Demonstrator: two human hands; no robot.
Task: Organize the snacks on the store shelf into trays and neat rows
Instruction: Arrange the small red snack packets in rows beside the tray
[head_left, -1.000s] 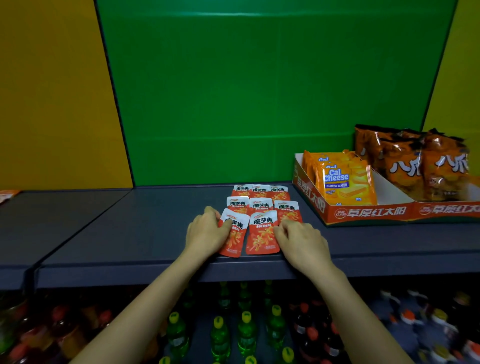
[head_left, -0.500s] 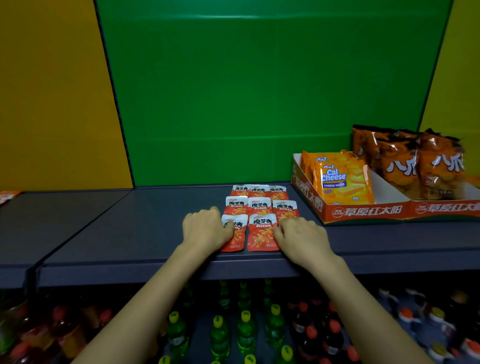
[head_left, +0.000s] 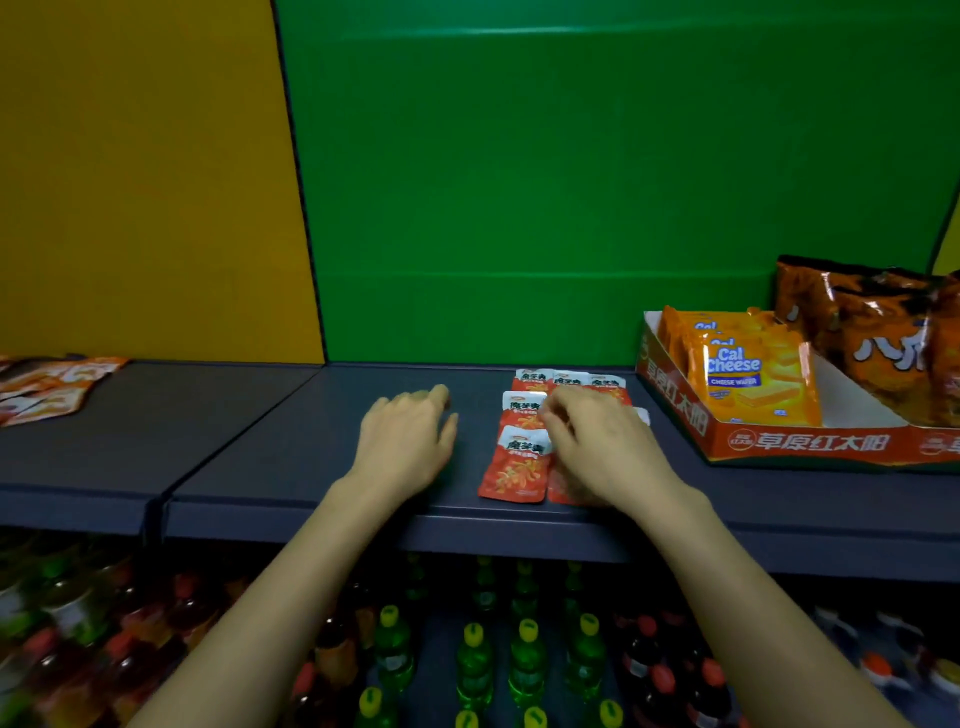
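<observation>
Several small red snack packets (head_left: 517, 465) lie flat in neat rows on the dark grey shelf (head_left: 291, 457). My left hand (head_left: 408, 436) hovers just left of the packets, fingers loosely spread, holding nothing. My right hand (head_left: 597, 441) lies palm down over the middle and right packets, fingers resting on them and hiding several; no packet is gripped. To the right, a red cardboard tray (head_left: 789, 441) holds orange Cal Cheese wafer packs (head_left: 743, 379) and dark orange chip bags (head_left: 878, 338).
Loose orange packets (head_left: 49, 387) lie on the neighbouring shelf section at far left. A green back panel (head_left: 519, 182) and a yellow one (head_left: 140, 182) close the shelf behind. Below the shelf edge stand rows of green and red-capped bottles (head_left: 524, 660).
My left hand has come off the front-left packet and moved left, away from the rows. My right hand has shifted left onto the middle packets. The view has turned left.
</observation>
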